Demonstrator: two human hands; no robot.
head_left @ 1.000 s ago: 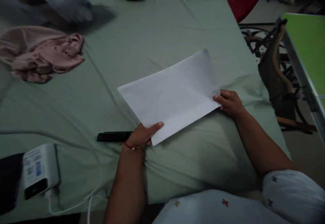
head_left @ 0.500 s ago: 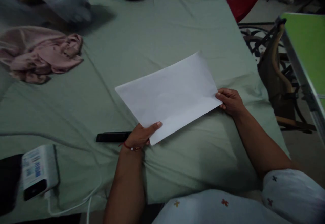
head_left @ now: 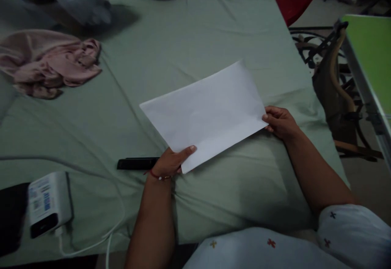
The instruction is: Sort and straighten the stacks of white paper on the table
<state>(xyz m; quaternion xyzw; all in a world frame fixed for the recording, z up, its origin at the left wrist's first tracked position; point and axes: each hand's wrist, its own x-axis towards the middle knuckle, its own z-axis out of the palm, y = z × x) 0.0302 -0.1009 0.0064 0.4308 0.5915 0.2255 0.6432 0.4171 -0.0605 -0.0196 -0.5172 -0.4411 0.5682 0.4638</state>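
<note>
Risk first, judged from the pose: likely to crease or buckle across the middle if the two grips drift toward each other, since a white sheet of paper (head_left: pixel 207 114) held only at two near corners sags easily over soft bedding. Could also slip free on the right side, where only fingertips pinch the edge; a small pull from the left would be enough. Might catch on the wrinkles of the pale green bed sheet (head_left: pixel 189 33) beneath and fold a far corner under.

Left hand (head_left: pixel 169 164): grip nearly closed, thumb lying flat on top of the paper's near left corner, fingers tucked out of sight beneath. Red thread bracelet at the wrist. Right hand (head_left: pixel 279 121): grip closed in a light pinch on the paper's near right corner, fingertips curled onto the edge, palm off the sheet.

Paper stretched between the two grips, slanting away from them, far edge resting on or just above the bed; cannot tell which.

Just beside the left grip, to its left, a slim black remote-like object (head_left: pixel 136 163). Further out on that side and nearer the body, a white charger block (head_left: pixel 49 204) with a white cable (head_left: pixel 91 246) trailing. Well beyond the left grip, a crumpled pink cloth (head_left: pixel 49 63). Beyond the right grip, past the bed's edge, a green tabletop (head_left: pixel 371 53).
</note>
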